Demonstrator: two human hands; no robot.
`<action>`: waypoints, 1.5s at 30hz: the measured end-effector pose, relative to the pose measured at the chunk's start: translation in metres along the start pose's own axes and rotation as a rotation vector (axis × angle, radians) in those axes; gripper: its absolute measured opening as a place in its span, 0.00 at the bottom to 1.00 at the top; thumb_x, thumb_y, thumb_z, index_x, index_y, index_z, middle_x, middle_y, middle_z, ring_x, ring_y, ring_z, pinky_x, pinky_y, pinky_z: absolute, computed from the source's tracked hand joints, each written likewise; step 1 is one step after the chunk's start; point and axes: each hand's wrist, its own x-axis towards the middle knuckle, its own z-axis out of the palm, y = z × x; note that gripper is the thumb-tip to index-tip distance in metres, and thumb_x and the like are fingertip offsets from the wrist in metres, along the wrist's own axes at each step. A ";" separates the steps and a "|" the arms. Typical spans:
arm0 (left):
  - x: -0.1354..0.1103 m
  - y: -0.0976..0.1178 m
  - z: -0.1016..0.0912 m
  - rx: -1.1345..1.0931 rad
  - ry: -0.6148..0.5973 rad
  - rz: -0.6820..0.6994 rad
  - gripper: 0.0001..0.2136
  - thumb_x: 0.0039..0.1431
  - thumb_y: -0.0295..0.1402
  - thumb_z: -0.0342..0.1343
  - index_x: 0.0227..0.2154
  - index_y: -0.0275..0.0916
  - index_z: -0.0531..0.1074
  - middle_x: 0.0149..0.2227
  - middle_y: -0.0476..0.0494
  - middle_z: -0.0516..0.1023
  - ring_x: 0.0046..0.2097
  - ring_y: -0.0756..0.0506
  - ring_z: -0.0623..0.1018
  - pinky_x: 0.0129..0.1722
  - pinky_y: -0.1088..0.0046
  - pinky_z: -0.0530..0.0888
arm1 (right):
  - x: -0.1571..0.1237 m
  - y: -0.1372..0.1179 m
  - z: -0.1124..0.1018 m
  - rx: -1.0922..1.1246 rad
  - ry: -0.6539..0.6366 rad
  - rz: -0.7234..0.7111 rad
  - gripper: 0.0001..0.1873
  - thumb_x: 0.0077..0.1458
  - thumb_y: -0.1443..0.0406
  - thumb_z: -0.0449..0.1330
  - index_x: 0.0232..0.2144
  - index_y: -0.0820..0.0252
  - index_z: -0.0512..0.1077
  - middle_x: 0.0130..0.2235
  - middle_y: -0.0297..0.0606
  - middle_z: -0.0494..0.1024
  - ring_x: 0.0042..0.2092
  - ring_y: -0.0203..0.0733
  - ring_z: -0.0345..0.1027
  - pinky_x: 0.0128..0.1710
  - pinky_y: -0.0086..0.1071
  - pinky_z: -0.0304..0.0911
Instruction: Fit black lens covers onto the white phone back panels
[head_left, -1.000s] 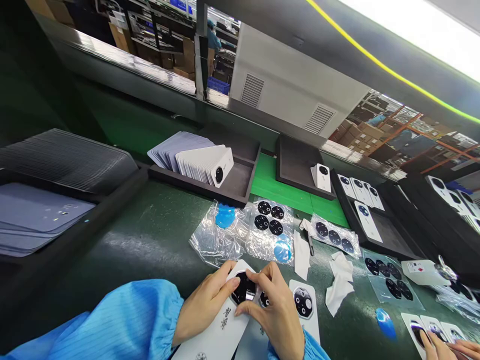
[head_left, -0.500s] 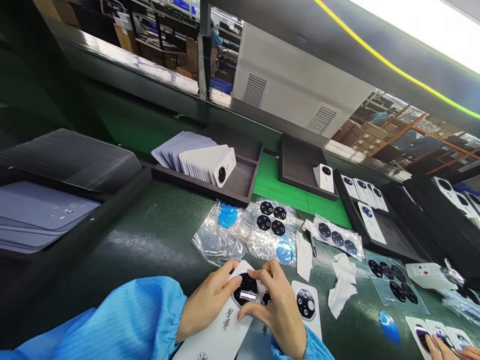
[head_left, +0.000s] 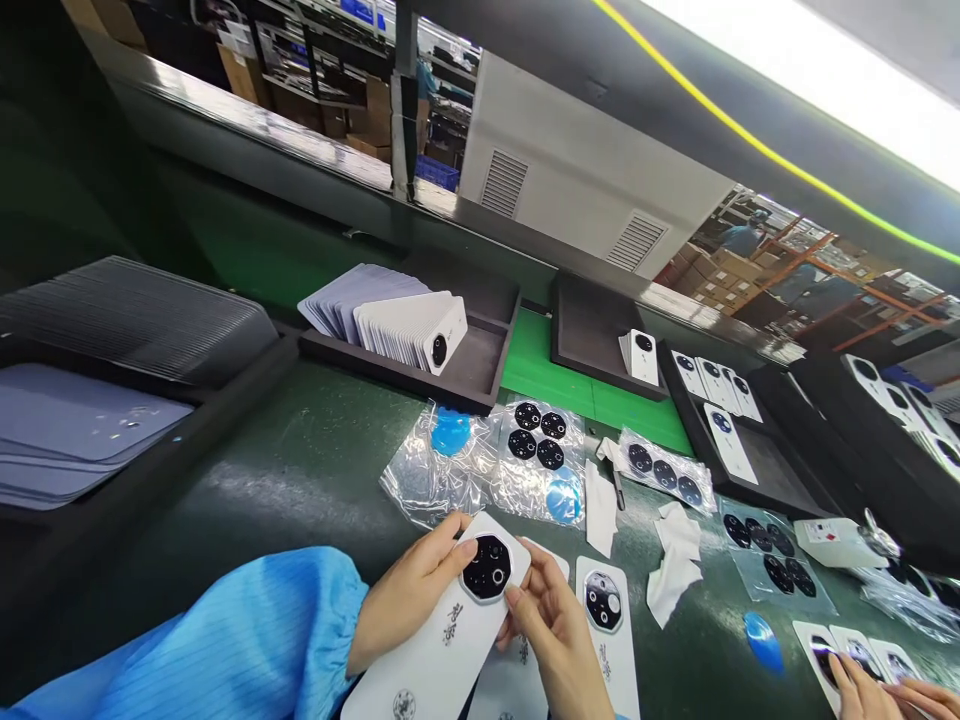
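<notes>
My left hand [head_left: 409,600] grips a white phone back cover [head_left: 431,650] by its left edge. The thumb of that hand lies at the rim of the round black camera disc [head_left: 485,570] near the cover's top. My right hand [head_left: 559,630] is closed on the cover's upper right edge, thumb in front and fingers partly hidden behind. Under the right hand lies a second white cover [head_left: 495,690], largely covered. Beside it, a third cover [head_left: 615,650] with a black and silver camera disc [head_left: 602,601] rests on the green bench.
Clear plastic sheets with black discs [head_left: 540,440] lie ahead, near white tissues [head_left: 675,560] and a blue film piece [head_left: 763,642]. Dark trays [head_left: 480,375] of upright covers line the back. A large tray [head_left: 225,430] stands left. Another person's hands [head_left: 870,690] work at lower right.
My right hand has come off the camera disc, where its fingers were arched, and now holds the cover's right edge. The disc is uncovered. My left hand keeps its hold.
</notes>
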 end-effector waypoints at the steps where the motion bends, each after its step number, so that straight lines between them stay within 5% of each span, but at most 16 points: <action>1: 0.000 -0.001 0.000 -0.029 -0.027 -0.008 0.25 0.54 0.59 0.49 0.38 0.40 0.63 0.28 0.50 0.72 0.29 0.47 0.71 0.28 0.73 0.65 | -0.001 -0.002 0.000 0.030 -0.020 0.014 0.29 0.52 0.49 0.61 0.50 0.58 0.65 0.29 0.31 0.69 0.24 0.34 0.65 0.23 0.29 0.63; 8: -0.002 0.002 -0.001 -0.201 -0.193 -0.195 0.33 0.39 0.47 0.68 0.46 0.41 0.62 0.34 0.49 0.74 0.29 0.50 0.71 0.28 0.76 0.65 | -0.005 -0.010 -0.007 0.030 -0.095 0.006 0.27 0.54 0.49 0.60 0.51 0.56 0.66 0.28 0.29 0.67 0.25 0.35 0.68 0.25 0.31 0.68; 26: -0.007 0.009 -0.003 -0.374 -0.275 -0.256 0.31 0.42 0.41 0.70 0.48 0.39 0.64 0.38 0.44 0.76 0.31 0.49 0.74 0.31 0.75 0.68 | -0.009 -0.023 0.008 0.118 -0.023 0.027 0.32 0.44 0.47 0.66 0.45 0.60 0.68 0.26 0.29 0.71 0.21 0.32 0.66 0.19 0.28 0.65; 38: -0.006 0.005 -0.001 -0.425 -0.259 -0.250 0.30 0.39 0.39 0.71 0.45 0.37 0.66 0.31 0.45 0.76 0.30 0.48 0.75 0.30 0.73 0.68 | -0.008 -0.027 0.012 0.183 0.010 0.074 0.32 0.39 0.47 0.69 0.41 0.61 0.70 0.24 0.27 0.73 0.19 0.30 0.65 0.17 0.26 0.62; 45: -0.008 0.006 -0.002 -0.389 -0.254 -0.236 0.32 0.38 0.40 0.71 0.45 0.38 0.62 0.28 0.48 0.76 0.26 0.50 0.73 0.26 0.75 0.67 | -0.009 -0.023 0.013 0.147 -0.031 0.042 0.30 0.45 0.48 0.66 0.44 0.61 0.68 0.23 0.26 0.71 0.21 0.32 0.67 0.19 0.27 0.64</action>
